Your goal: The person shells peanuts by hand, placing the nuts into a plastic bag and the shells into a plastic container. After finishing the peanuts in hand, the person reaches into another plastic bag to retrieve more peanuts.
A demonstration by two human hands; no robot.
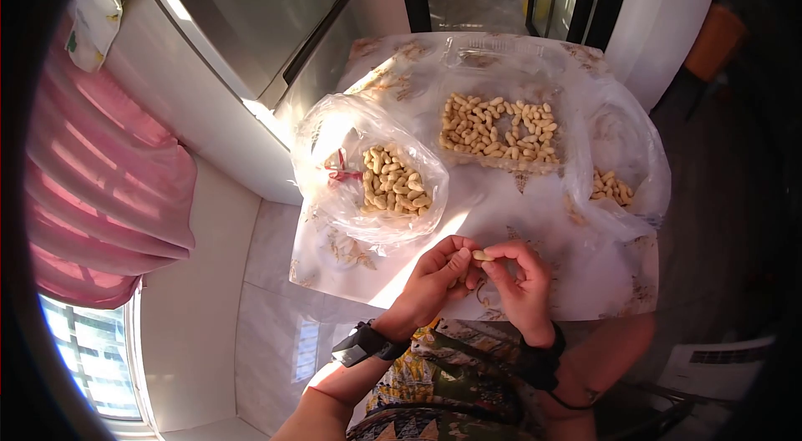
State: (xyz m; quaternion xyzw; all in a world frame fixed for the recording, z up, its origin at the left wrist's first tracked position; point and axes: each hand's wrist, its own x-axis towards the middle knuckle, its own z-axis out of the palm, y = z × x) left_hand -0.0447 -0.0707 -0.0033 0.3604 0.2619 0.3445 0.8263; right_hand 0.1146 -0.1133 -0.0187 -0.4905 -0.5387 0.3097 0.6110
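Observation:
A single unshelled peanut [482, 255] sits between the fingertips of both hands, just above the near edge of the table. My right hand [522, 281] pinches it from the right with thumb and fingers. From the left, my left hand [436, 272] is closed, its fingers curled and touching the same peanut; what else its palm may hold is mostly hidden. Beyond my left hand, a clear plastic bag [330, 128] lies open with a heap of peanuts [393, 182] inside. Farther back is a clear plastic box [501, 159] with many peanuts [476, 125] in it.
At the right of the table [535, 215], another plastic bag [622, 128] holds a smaller pile of peanuts [611, 188]. A grey appliance with a dark handle [305, 48] stands at the back left. Pink cloth [109, 190] hangs over a window at left.

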